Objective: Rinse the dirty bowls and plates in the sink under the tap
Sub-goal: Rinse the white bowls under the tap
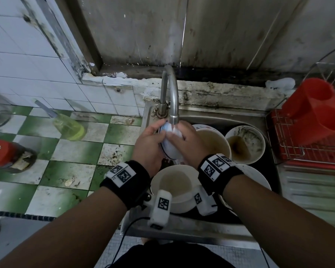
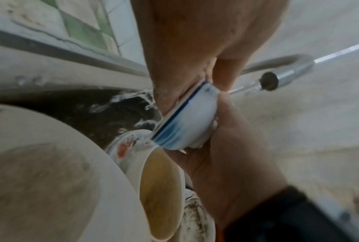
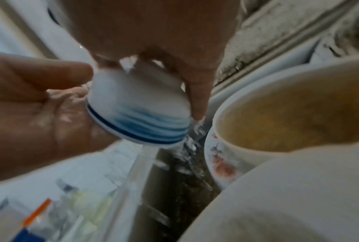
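A small white bowl with blue rim bands (image 1: 172,146) is tilted on its side right under the tap spout (image 1: 173,113), and water runs off its rim (image 3: 141,163). My left hand (image 1: 151,144) grips the bowl's rim side (image 2: 187,121), thumb on the outside. The right hand (image 1: 188,140) cups the bowl's base, fingers curled over it (image 3: 199,98). In the sink (image 1: 230,115) lie several dirty dishes: a bowl of murky water (image 1: 174,182), a cream bowl with yellowish liquid (image 1: 215,140), a stained bowl (image 1: 244,144) and a flowered plate (image 3: 222,165).
A red utensil holder (image 1: 313,113) stands on a red wire dish rack (image 1: 290,144) right of the sink. On the green-and-white tiled counter (image 1: 72,151) to the left are a bottle of green liquid (image 1: 70,126) and a red-lidded jar (image 1: 6,153).
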